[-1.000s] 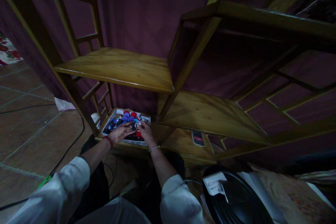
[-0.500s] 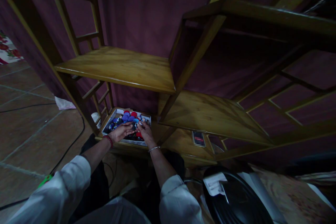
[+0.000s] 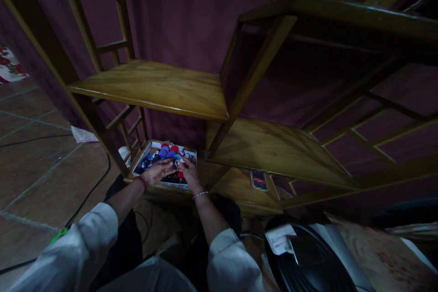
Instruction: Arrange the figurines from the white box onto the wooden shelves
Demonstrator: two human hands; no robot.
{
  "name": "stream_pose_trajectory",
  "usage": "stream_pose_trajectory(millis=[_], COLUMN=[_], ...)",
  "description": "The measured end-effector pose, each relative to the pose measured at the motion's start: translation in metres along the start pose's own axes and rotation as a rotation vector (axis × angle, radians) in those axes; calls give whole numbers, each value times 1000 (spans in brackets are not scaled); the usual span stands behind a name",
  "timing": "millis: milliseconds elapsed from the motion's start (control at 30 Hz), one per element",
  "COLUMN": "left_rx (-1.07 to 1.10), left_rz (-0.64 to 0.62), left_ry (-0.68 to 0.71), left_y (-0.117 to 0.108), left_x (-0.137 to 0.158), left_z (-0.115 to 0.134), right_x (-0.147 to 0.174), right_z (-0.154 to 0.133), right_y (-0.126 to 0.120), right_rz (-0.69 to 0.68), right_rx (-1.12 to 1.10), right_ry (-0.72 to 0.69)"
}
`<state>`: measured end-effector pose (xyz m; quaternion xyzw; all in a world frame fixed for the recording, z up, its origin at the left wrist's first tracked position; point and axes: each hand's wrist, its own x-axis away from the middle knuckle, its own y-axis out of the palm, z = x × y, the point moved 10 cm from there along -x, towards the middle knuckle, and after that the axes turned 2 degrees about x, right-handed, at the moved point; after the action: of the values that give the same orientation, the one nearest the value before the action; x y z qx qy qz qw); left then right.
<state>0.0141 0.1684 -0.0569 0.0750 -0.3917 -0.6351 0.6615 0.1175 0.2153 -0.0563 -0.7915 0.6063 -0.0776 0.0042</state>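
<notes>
A shallow white box [image 3: 139, 162] sits on the lowest shelf at the left, full of small blue, purple, red and black pieces [image 3: 164, 151] whose kind I cannot make out. Over it, my left hand [image 3: 158, 171] and my right hand [image 3: 188, 171] meet at a small dark piece with white spots [image 3: 177, 163]. The left fingers close on its left side. From the right, my other hand pinches it with bent fingers. A red bead bracelet circles the left wrist, a silver bangle the right one.
Wooden shelves [image 3: 153, 86] rise against a purple wall just above my hands. A blurred dark packet [image 3: 259, 180] lies on the lower shelf to the right. A black round lidded object [image 3: 315, 255] with paper stands at lower right. Cables [image 3: 89, 196] run across the tiled floor.
Both hands stay over the box with the small dark piece between them. My right fingers have shifted very slightly; the view has moved a little.
</notes>
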Motion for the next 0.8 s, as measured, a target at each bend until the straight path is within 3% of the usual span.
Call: stream_pose_trajectory(millis=[400, 800], left_rx=[50, 76], left_rz=[-12, -64], left_ry=[8, 13], left_y=[1, 7], left_x=[1, 5], left_z=[0, 4], right_x=[0, 3], right_z=[0, 1], right_y=[-7, -8], right_rz=[66, 90], right_rx=[39, -16], right_ry=[-23, 44])
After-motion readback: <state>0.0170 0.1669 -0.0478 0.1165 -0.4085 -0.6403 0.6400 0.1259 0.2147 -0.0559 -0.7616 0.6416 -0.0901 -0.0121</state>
